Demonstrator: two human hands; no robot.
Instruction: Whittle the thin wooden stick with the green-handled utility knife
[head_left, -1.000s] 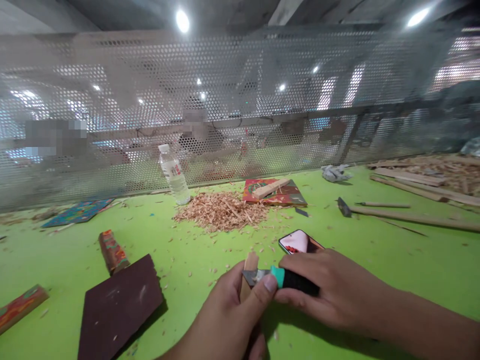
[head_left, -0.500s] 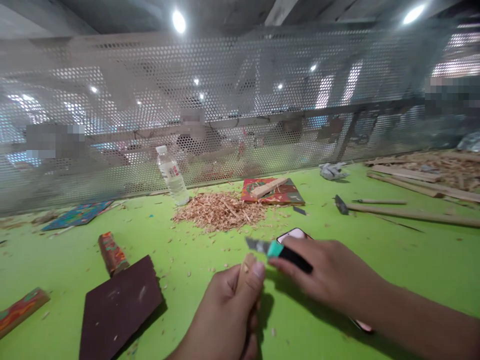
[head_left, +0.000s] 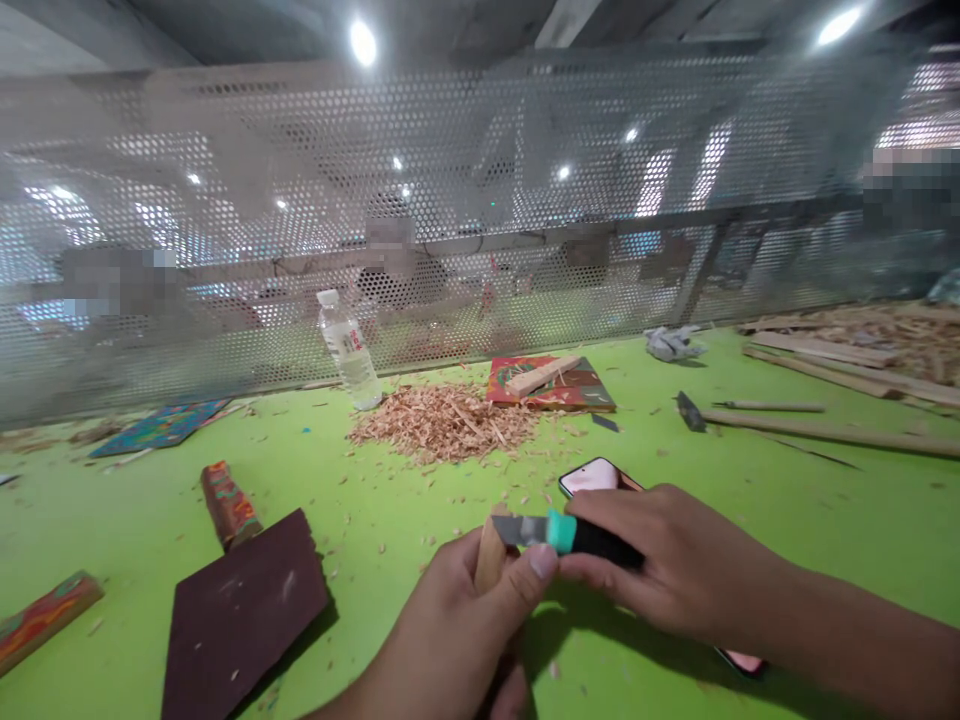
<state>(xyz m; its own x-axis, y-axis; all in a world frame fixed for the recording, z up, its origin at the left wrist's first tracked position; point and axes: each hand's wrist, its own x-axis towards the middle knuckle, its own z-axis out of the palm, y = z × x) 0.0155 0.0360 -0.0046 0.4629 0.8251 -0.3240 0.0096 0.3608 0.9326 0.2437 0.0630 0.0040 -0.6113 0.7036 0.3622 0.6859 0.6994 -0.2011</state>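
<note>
My left hand (head_left: 469,620) is closed round a small piece of wood (head_left: 491,555), whose pale top end sticks up past the fingers. In my right hand (head_left: 667,560) is a carving knife with a black and teal handle (head_left: 592,540). Its blade (head_left: 517,530) lies against the upper end of the wood, and my left thumb is by the teal collar. Partly covered by my right hand and forearm, a phone (head_left: 596,477) lies on the green table (head_left: 420,510). The lower part of the wood is hidden in my left hand.
Behind my hands are a heap of wood shavings (head_left: 442,425), a water bottle (head_left: 349,350) and a painted board (head_left: 592,385) with a wood strip. To the left lie dark sandpaper (head_left: 244,610) and painted blocks (head_left: 229,505). A hammer (head_left: 690,412) lies right. Perforated mesh (head_left: 465,130) stands behind.
The knife blade has come down from above onto the top of the wood. My left thumb has shifted right, towards the knife's collar. The view has moved slightly.
</note>
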